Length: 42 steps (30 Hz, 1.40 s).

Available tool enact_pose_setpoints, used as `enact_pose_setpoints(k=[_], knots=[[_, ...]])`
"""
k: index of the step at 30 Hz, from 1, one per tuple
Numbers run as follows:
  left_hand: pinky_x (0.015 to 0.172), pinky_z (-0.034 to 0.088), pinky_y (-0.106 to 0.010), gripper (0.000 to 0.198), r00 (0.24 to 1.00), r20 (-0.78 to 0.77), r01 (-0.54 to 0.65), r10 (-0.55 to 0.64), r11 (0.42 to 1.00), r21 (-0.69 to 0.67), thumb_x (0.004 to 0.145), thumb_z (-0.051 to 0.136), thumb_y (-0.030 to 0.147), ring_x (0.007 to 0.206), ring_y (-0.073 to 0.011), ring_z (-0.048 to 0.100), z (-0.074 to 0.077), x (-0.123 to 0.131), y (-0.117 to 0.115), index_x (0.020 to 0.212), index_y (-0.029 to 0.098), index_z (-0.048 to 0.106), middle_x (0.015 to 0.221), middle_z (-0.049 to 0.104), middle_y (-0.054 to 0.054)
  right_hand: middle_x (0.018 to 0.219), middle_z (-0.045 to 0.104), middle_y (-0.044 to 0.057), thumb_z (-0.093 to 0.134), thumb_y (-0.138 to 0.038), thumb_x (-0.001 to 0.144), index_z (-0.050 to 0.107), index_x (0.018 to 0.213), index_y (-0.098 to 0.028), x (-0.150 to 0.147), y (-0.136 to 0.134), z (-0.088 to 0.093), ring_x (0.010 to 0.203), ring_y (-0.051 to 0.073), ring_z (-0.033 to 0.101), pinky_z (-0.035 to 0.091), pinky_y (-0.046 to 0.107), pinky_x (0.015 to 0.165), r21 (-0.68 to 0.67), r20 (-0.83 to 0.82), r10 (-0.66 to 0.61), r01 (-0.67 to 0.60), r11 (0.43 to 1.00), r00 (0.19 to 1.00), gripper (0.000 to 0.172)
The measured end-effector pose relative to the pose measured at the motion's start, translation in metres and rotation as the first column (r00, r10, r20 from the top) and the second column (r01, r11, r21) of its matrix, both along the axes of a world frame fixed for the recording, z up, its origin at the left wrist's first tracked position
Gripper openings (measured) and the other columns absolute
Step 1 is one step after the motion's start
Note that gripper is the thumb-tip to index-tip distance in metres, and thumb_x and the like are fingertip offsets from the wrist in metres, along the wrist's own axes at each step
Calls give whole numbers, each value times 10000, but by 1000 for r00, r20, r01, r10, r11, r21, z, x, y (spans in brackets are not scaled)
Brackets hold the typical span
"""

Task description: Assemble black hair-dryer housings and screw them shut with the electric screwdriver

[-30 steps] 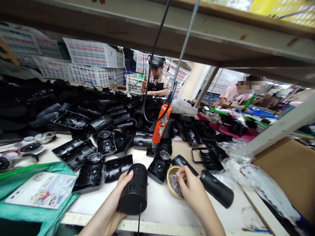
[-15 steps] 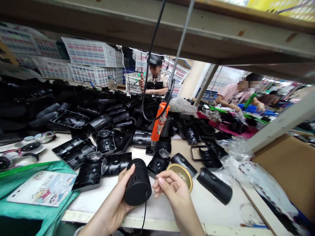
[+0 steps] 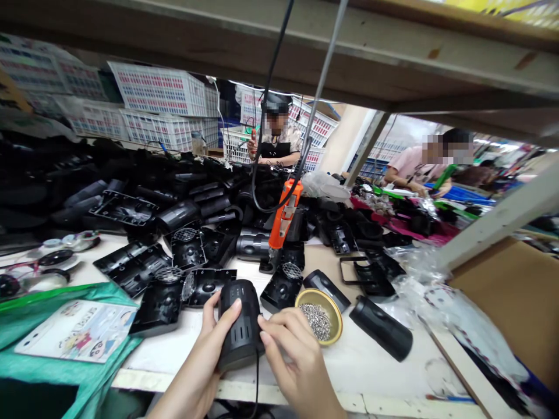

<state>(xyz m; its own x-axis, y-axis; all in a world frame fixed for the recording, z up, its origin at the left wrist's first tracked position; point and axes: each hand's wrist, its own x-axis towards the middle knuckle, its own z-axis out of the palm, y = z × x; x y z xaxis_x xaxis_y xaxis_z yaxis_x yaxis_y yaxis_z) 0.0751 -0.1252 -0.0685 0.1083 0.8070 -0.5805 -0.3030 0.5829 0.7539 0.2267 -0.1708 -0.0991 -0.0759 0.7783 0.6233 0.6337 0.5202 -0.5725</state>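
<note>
My left hand (image 3: 207, 349) is wrapped around a black cylindrical housing (image 3: 239, 317), which has slots in its side and a cable (image 3: 257, 378) hanging from its lower end. At the right side of the housing, my right hand (image 3: 290, 343) is closed in a pinch, fingertips against or very near its edge. Whatever those fingertips hold is too small to make out. Just beyond the right hand stands a yellowish bowl (image 3: 337, 320) of small silver screws (image 3: 317, 321). Above the table hangs an orange electric screwdriver (image 3: 286, 215) on a cord.
Open black shell halves (image 3: 159, 302) lie behind the hands, before a large dark pile of parts. Another black cylinder (image 3: 381, 329) rests at right. A green bag (image 3: 100, 378) covers the left front. Two people work across the table. A shelf beam (image 3: 262, 46) crosses overhead.
The housing has been tipped so that its slotted side shows instead of its round end. My right hand has moved left and down to the housing's edge, uncovering the screws in the bowl.
</note>
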Motion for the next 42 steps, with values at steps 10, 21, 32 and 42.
enact_pose_setpoints(k=[10, 21, 32, 42], knots=[[556, 557, -242, 518, 993, 82, -78, 90, 988, -135, 943, 683, 498, 654, -153, 663, -1, 3, 5, 1390, 341, 473, 969, 667, -26, 807, 643, -34, 710, -261, 939, 600, 1018, -270, -29, -26, -45, 682, 142, 618, 532, 233, 652, -83, -243, -297, 285, 955, 923, 136], [624, 607, -281, 565, 979, 66, -186, 194, 976, -117, 923, 719, 475, 719, -149, 676, -12, 12, 2, 1403, 370, 440, 1073, 658, -34, 833, 632, 34, 549, -41, 996, 647, 1142, -212, -64, -16, -62, 736, 153, 621, 520, 246, 688, 75, -303, -430, 471, 879, 850, 246], [683, 594, -272, 617, 994, -70, -86, 87, 996, 13, 898, 728, 525, 919, -215, 729, -22, 3, 7, 1402, 376, 403, 1206, 692, -74, 845, 645, 38, 525, -94, 1021, 639, 1069, -207, -20, -22, -38, 768, 184, 638, 527, 277, 685, -91, -62, -128, 122, 988, 990, 168], [800, 611, -371, 691, 989, -120, 106, -91, 986, 129, 848, 781, 512, 992, -260, 729, -29, -5, 14, 1408, 340, 415, 1248, 679, -108, 864, 731, 66, 625, -260, 980, 728, 873, -223, 73, 2, -2, 830, 259, 621, 419, 381, 738, -175, 384, -329, 418, 891, 862, 153]])
